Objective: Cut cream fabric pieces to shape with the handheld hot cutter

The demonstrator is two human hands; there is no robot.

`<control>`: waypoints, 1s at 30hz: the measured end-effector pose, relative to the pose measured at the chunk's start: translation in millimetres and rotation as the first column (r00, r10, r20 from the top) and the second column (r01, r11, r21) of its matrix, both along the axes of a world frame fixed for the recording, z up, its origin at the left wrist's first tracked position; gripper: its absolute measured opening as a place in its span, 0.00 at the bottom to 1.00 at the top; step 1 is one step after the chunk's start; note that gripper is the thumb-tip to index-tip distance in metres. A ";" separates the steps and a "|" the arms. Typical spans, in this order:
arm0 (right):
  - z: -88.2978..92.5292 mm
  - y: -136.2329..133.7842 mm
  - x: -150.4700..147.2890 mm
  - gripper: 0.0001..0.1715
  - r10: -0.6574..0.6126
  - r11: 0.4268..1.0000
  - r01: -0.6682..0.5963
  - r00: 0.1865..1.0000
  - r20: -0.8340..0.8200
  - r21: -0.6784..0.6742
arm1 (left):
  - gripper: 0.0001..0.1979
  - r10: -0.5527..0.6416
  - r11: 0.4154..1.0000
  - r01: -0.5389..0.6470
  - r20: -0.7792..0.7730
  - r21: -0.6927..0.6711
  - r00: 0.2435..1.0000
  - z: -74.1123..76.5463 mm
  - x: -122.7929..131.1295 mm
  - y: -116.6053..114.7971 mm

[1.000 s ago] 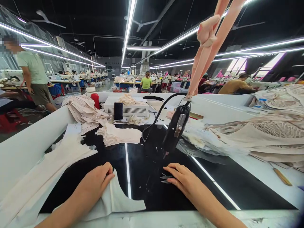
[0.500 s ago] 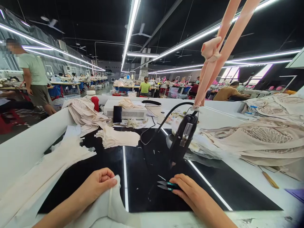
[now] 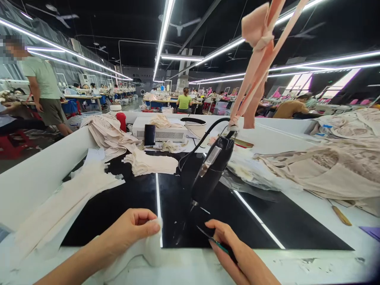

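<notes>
Your left hand (image 3: pixel 136 227) pinches the pale cloth (image 3: pixel 153 246) at seven o'clock; your right hand (image 3: pixel 234 244) grips snips (image 3: pixel 219 244).
This piece looks unfinished — the cloth stack (image 3: pixel 154 164) at eleven o'clock may be done or waiting.

Tube lts (image 3: pixel 163 39) o'head, v. bright; ceiling (image 3: pixel 118 23) dk. Glare streaks on glossy blk board (image 3: pixel 124 196). Windows (image 3: pixel 297 84) R near-white. Wide-angle stretch @ edges; btm R dk.
</notes>
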State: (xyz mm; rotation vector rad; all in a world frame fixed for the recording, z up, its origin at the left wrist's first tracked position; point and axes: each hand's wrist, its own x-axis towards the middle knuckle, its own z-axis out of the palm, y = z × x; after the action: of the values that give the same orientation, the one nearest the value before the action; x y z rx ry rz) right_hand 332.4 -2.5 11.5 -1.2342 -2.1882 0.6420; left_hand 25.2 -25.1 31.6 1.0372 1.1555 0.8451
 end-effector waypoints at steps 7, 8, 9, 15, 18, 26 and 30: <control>11.8 -9.5 -32.9 0.31 -0.019 0.960 -0.020 0.990 -0.139 -0.279 | 0.26 -0.012 0.999 0.012 -0.002 -0.033 1.000 3.1 5.0 -6.3; 13.1 -9.4 -36.3 0.31 0.001 0.958 -0.044 0.989 -0.149 -0.283 | 0.26 -0.016 0.999 0.016 -0.012 -0.036 1.000 4.0 5.3 -7.1; 14.2 -9.1 -39.5 0.31 0.024 0.960 -0.066 0.987 -0.158 -0.271 | 0.26 -0.022 0.999 0.022 -0.023 -0.031 0.999 5.2 5.5 -7.9; 12.1 -8.0 -52.7 0.31 0.104 0.980 -0.126 0.984 -0.147 -0.151 | 0.22 -0.090 0.995 0.093 -0.073 0.037 0.993 10.5 5.4 -10.0; 8.4 -7.9 -55.6 0.30 0.109 0.980 -0.130 0.984 -0.140 -0.148 | 0.21 -0.121 0.989 0.130 -0.119 0.066 0.985 11.0 5.4 -9.2; 14.9 -9.3 -61.3 0.30 0.238 0.943 -0.271 0.955 -0.177 -0.193 | 0.19 -0.136 0.987 0.149 -0.191 0.057 0.972 9.2 3.7 -9.9; 17.3 -10.4 -63.4 0.30 0.227 0.941 -0.265 0.955 -0.189 -0.209 | 0.19 -0.136 0.988 0.147 -0.186 0.046 0.973 8.3 3.4 -10.1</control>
State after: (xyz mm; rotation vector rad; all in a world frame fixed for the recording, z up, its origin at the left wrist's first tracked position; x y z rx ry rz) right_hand 269.0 -12.9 28.8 -0.9813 -2.1934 1.0908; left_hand 28.6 -35.2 39.9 1.2513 1.1995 0.6856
